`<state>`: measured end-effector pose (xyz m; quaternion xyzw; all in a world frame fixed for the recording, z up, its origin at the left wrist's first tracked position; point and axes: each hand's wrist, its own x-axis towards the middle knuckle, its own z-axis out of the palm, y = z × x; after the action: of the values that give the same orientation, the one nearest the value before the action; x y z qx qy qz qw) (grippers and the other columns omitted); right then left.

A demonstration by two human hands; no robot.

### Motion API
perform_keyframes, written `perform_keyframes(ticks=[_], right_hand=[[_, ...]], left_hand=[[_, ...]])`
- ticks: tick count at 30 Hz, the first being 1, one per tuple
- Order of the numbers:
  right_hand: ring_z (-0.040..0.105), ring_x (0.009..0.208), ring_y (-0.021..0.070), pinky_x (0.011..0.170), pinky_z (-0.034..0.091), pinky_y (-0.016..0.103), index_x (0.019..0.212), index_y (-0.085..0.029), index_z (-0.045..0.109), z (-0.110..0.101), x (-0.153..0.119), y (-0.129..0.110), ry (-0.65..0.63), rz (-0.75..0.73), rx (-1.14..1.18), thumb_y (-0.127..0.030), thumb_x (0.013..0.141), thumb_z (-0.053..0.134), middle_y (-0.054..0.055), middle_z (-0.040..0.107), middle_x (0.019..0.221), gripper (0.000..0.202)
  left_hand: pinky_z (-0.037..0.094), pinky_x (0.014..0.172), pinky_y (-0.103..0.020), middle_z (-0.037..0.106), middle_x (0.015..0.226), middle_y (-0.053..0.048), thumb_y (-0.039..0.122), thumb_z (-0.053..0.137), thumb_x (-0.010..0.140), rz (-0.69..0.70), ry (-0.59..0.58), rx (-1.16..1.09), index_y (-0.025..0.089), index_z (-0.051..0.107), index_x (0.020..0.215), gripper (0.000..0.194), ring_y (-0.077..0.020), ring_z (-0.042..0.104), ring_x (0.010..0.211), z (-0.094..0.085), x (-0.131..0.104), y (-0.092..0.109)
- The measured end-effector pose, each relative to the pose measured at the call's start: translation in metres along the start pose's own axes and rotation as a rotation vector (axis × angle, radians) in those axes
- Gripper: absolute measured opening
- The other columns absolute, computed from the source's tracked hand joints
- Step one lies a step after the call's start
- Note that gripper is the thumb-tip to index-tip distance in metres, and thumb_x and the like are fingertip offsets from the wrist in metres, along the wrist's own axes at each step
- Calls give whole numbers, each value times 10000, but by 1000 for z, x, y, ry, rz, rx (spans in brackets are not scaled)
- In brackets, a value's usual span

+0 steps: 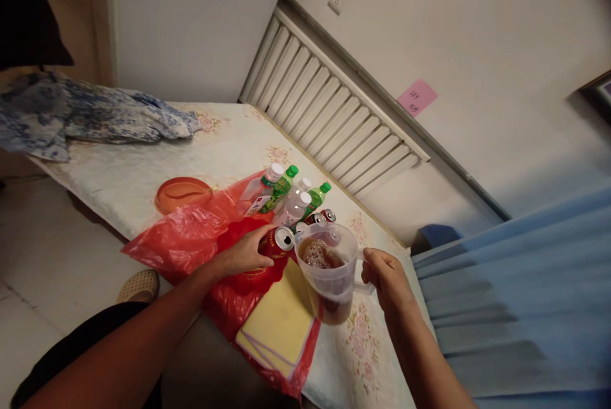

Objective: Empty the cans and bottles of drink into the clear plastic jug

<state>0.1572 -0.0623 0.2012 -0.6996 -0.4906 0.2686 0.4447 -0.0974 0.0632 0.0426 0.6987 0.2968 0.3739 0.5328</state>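
My left hand (247,253) is wrapped around a red drink can (274,242), its opened top facing right, close to the rim of a clear plastic pitcher. The pitcher (333,275) holds brown, bubbly liquid, and my right hand (387,275) grips its handle. Behind the can and pitcher, several bottles with white or green caps stand together, among them a clear one (258,194) and a green one (316,198). More cans (328,215) stand beside them, partly hidden by the pitcher. Under my left hand lies a red plastic bag (186,237).
Yellow cloths (281,317) lie on the bag near the front edge. An orange lid (182,194) rests at the left of the flowered tablecloth (229,154). Blue patterned fabric (119,113) lies at the far left. A radiator (329,100) and a blue curtain (520,294) border the table.
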Motion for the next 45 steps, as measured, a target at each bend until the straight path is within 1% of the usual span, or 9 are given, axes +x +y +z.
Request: perform_keyframes(ticks=[4,7,12,19,25,29,32,37,45], right_hand=[[300,423,95,453,264,264,466,-221,415,1,0,-3,-3,-10,-15,-555,760,646,-47,395,405,502],[304,417,94,446,233,261,458,-219,416,2,1,-5,-8,-14,-40,-563,754,643,-48,382,401,508],[279,417,88,444,204,258,452,-224,383,4,1,-9,-36,-11,-58,-596,740,634,-59,341,406,533],[254,421,84,449,173,258,460,-226,369,6,1,-10,-37,5,-72,-619,726,633,-64,323,408,543],[258,418,83,445,179,255,468,-222,379,4,4,-8,-78,-15,-80,-613,747,629,-61,338,409,541],[257,413,80,440,172,251,463,-221,376,5,4,-10,-64,-9,-97,-618,732,635,-60,342,403,545],[266,410,81,438,174,251,454,-223,374,7,4,-12,-44,-8,-117,-620,719,639,-57,345,397,546],[271,406,82,432,186,250,450,-223,381,8,4,-14,-50,-12,-144,-618,717,635,-54,353,395,540],[274,410,85,434,192,252,456,-220,391,6,6,-11,-62,-10,-166,-604,740,623,-52,364,398,531]], left_hand=[[437,1048,-383,579,1353,-82,128,671,600,-17,-4,-19,195,452,1361,795,-280,563,1223,0,-1,2],[429,1056,-390,579,1353,-90,124,672,594,-5,-7,-32,185,457,1355,793,-286,559,1225,0,-1,2],[427,1059,-389,578,1349,-81,115,670,593,0,-9,-34,199,454,1344,786,-273,555,1228,0,-1,0],[435,1055,-380,590,1338,-82,122,677,597,-7,-13,-28,191,461,1343,780,-276,559,1226,-1,-2,1],[431,1063,-390,591,1347,-73,120,678,592,-4,2,-27,214,463,1353,797,-275,555,1239,0,-1,-1],[442,1050,-403,599,1336,-75,128,684,594,-6,-1,-19,216,464,1353,795,-277,568,1218,0,-1,-3],[429,1063,-412,577,1362,-90,137,695,597,-1,6,-3,201,459,1360,802,-286,552,1234,0,-1,-4],[425,1068,-425,573,1368,-86,123,695,596,8,2,-18,205,457,1361,806,-291,556,1229,0,-1,-3],[427,1068,-405,567,1372,-88,122,681,596,7,0,-48,206,454,1363,804,-277,553,1237,0,-1,-3]])
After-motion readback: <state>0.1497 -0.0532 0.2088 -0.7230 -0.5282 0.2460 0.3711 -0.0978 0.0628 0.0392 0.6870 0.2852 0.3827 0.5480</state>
